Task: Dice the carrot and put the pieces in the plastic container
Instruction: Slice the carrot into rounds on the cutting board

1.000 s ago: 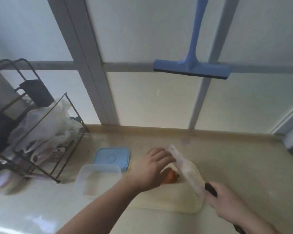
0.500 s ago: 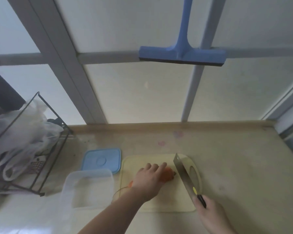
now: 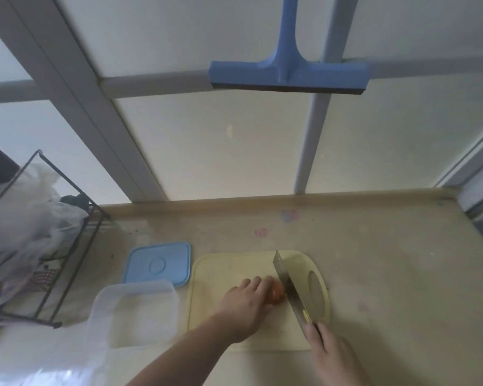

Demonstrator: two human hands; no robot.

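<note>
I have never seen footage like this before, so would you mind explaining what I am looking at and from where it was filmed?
There is no machine here: a person wears a wide-angle camera on the head, looking forward and down, so you see their own two arms reaching into the picture. On the beige counter lies a pale yellow cutting board. The left hand holds an orange carrot down on the board, covering most of it. The right hand grips the handle of a cleaver, whose blade stands right beside the carrot's end. Left of the board sit a clear plastic container, with no carrot pieces visible inside, and its blue lid. A wire rack with plastic bags stands far left, and a blue squeegee hangs by the window.
</note>
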